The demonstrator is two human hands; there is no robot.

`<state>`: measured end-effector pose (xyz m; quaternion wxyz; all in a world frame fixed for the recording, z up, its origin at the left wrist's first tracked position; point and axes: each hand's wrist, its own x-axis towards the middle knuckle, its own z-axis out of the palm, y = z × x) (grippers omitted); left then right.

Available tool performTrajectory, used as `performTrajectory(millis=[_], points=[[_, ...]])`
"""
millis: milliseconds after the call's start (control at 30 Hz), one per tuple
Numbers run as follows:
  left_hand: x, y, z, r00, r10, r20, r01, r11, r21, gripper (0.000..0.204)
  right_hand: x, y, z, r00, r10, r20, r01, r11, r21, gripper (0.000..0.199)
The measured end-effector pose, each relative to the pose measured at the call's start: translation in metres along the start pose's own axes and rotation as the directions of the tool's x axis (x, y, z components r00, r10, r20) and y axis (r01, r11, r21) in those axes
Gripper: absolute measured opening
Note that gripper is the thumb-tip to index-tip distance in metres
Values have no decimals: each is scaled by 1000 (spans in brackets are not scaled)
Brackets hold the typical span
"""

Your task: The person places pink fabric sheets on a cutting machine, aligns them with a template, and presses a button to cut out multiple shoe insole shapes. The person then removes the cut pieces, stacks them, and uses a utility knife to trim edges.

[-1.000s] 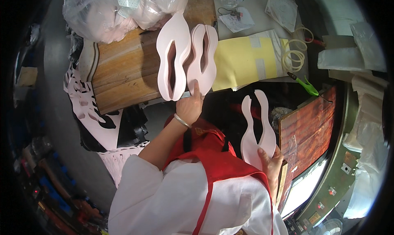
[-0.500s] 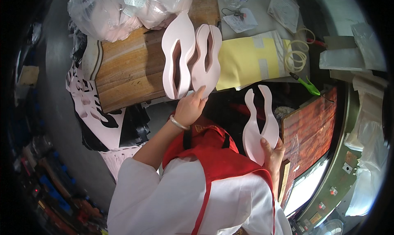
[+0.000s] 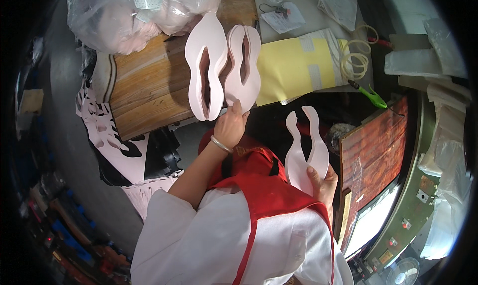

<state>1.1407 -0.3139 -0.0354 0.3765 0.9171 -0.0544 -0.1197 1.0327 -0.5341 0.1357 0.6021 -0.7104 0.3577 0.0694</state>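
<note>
Two stacks of pale pink, wavy-edged cut pieces with long slots lie side by side at the wooden table's near edge: a left stack (image 3: pixel 194 51) and a right stack (image 3: pixel 242 91). My left hand (image 3: pixel 230 130), with a bangle at the wrist, grips the near end of the right stack; a finger lies on top and the others are partly hidden. In my right hand (image 3: pixel 324 186) is a pink two-pronged cut piece (image 3: pixel 298 170), its prongs pointing away from me. The thumb presses on its face and the fingers wrap behind it.
The wooden tabletop (image 3: pixel 144 90) bears a clear plastic bag (image 3: pixel 114 21) of pink pieces. Right of the stacks are a yellow sheet bundle (image 3: pixel 284 66), a coiled hose (image 3: pixel 354 66) and a green air gun (image 3: pixel 373 98). A machine with a reddish board (image 3: pixel 376 150) stands at right. Pink offcuts (image 3: pixel 114 148) hang at left.
The table and stacks sit slightly further left in view. My right hand has brought the two-pronged piece a little left, while my left hand stays at the right stack's near end.
</note>
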Motion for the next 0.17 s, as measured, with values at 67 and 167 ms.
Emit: performTrajectory(millis=[67, 167], points=[[3, 0, -1, 1000, 6, 1, -6, 1000, 4, 44, 2, 1, -1, 1000, 0, -6, 0, 1000, -13, 24], [10, 0, -3, 993, -59, 103, 56, 998, 38, 55, 5, 2, 0, 1000, 4, -2, -4, 1000, -17, 24]])
